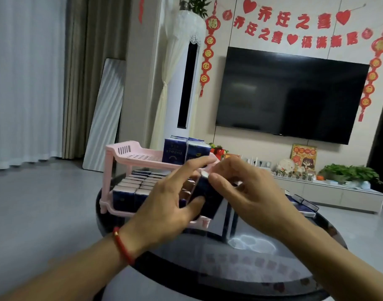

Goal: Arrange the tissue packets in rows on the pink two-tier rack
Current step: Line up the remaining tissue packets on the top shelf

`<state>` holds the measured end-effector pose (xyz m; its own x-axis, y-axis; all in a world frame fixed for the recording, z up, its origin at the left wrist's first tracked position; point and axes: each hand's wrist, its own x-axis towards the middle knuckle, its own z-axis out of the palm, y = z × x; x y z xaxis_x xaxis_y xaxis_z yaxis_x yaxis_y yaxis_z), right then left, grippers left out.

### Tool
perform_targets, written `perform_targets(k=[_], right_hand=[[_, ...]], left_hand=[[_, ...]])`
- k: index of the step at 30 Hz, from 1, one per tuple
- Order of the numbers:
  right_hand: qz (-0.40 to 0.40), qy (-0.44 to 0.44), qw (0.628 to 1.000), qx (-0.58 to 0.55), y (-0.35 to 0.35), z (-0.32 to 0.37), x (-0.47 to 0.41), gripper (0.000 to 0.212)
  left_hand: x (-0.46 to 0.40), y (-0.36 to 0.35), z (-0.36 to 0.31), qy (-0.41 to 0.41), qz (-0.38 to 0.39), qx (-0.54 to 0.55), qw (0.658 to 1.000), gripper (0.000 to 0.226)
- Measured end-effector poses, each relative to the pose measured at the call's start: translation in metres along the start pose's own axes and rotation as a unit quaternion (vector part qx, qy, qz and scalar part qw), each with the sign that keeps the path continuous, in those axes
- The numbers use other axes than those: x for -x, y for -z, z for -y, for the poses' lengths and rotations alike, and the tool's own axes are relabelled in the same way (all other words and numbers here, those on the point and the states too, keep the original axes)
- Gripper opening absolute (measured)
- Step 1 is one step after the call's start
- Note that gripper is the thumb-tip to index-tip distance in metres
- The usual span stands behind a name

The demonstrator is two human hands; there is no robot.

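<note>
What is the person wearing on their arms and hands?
Very little. Both forearms are bare, with no sleeves in view. The left wrist carries a thin red cord bracelet with a small gold bead. The left hand and right hand wear no gloves, and no rings or watch show.

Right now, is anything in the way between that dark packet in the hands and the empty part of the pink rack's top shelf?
Nothing visible blocks it. Both hands, left hand and right hand, hold the packet in front of the pink rack. The top tier's left part lies open; two upright packets stand on its right side.
</note>
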<state>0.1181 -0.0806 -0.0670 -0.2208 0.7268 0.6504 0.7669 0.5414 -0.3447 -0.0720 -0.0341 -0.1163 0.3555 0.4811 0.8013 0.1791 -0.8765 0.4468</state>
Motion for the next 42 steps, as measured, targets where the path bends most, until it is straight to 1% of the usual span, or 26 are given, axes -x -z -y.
perform_targets(k=[2, 4, 6, 8, 10, 11, 14, 17, 21, 25, 28, 30, 31, 32, 33, 36, 37, 39, 40, 42], right_hand=[[-0.054, 0.046, 0.996, 0.05, -0.004, -0.001, -0.019, 0.03], [-0.085, 0.073, 0.989, 0.1, -0.009, -0.004, -0.042, 0.032], [-0.071, 0.087, 0.981, 0.155, -0.014, -0.007, -0.065, 0.043], [-0.03, 0.09, 0.973, 0.209, -0.02, -0.013, -0.08, 0.049], [0.006, 0.088, 0.971, 0.224, -0.026, -0.019, -0.086, 0.046], [0.011, 0.084, 0.973, 0.214, -0.027, -0.021, -0.086, 0.046], [0.002, 0.072, 0.98, 0.186, -0.033, -0.025, -0.084, 0.052], [0.002, 0.063, 0.982, 0.175, -0.036, -0.028, -0.083, 0.056], [-0.015, 0.06, 0.984, 0.167, -0.036, -0.029, -0.087, 0.053], [-0.002, 0.054, 0.981, 0.186, -0.043, -0.028, -0.085, 0.058], [-0.007, 0.063, 0.985, 0.16, -0.037, -0.026, -0.088, 0.046], [-0.006, 0.038, 0.997, 0.072, -0.026, -0.025, -0.094, 0.04], [0.001, 0.019, 1.0, 0.018, -0.021, -0.026, -0.099, 0.04], [0.01, 0.004, 1.0, -0.024, -0.017, -0.03, -0.105, 0.041], [0.017, -0.01, 0.999, -0.047, -0.014, -0.035, -0.113, 0.043], [0.04, -0.063, 0.995, -0.06, -0.014, -0.058, -0.147, 0.044], [0.059, -0.082, 0.993, -0.065, -0.016, -0.064, -0.158, 0.043], [0.105, -0.128, 0.983, -0.079, -0.024, -0.071, -0.178, 0.044], [0.13, -0.149, 0.977, -0.076, -0.028, -0.073, -0.185, 0.046], [0.173, -0.174, 0.969, -0.037, -0.038, -0.076, -0.194, 0.045]], left_hand=[[-0.013, 0.024, 0.009, -0.005, -0.062, -0.033, 0.997, 0.064], [-0.027, 0.044, 0.019, -0.006, -0.108, -0.034, 0.994, 0.058], [-0.044, 0.059, 0.03, 0.006, -0.136, -0.023, 0.99, 0.056], [-0.058, 0.067, 0.039, 0.012, -0.14, -0.046, 0.989, 0.053], [-0.067, 0.069, 0.047, 0.008, -0.124, -0.091, 0.988, 0.051], [-0.069, 0.068, 0.05, 0.007, -0.115, -0.103, 0.988, 0.05], [-0.071, 0.066, 0.061, 0.017, -0.086, -0.119, 0.989, 0.049], [-0.07, 0.065, 0.074, 0.055, -0.048, -0.166, 0.983, 0.053], [-0.073, 0.064, 0.069, 0.094, -0.013, -0.164, 0.982, 0.055], [-0.087, 0.071, 0.059, 0.107, 0.053, -0.185, 0.975, 0.046], [-0.092, 0.079, 0.053, 0.157, 0.079, -0.121, 0.977, 0.035], [-0.094, 0.081, 0.051, 0.184, 0.086, -0.066, 0.977, 0.027], [-0.095, 0.081, 0.051, 0.193, 0.092, -0.049, 0.976, 0.03], [-0.098, 0.079, 0.05, 0.204, 0.095, -0.037, 0.974, 0.038], [-0.104, 0.078, 0.051, 0.217, 0.089, -0.035, 0.971, 0.045], [-0.134, 0.074, 0.06, 0.245, 0.056, -0.065, 0.966, 0.052], [-0.144, 0.074, 0.065, 0.252, 0.069, -0.069, 0.963, 0.053], [-0.162, 0.071, 0.08, 0.28, 0.126, -0.079, 0.948, 0.057], [-0.168, 0.07, 0.088, 0.302, 0.153, -0.077, 0.938, 0.054], [-0.172, 0.066, 0.101, 0.32, 0.193, -0.082, 0.924, 0.031]])
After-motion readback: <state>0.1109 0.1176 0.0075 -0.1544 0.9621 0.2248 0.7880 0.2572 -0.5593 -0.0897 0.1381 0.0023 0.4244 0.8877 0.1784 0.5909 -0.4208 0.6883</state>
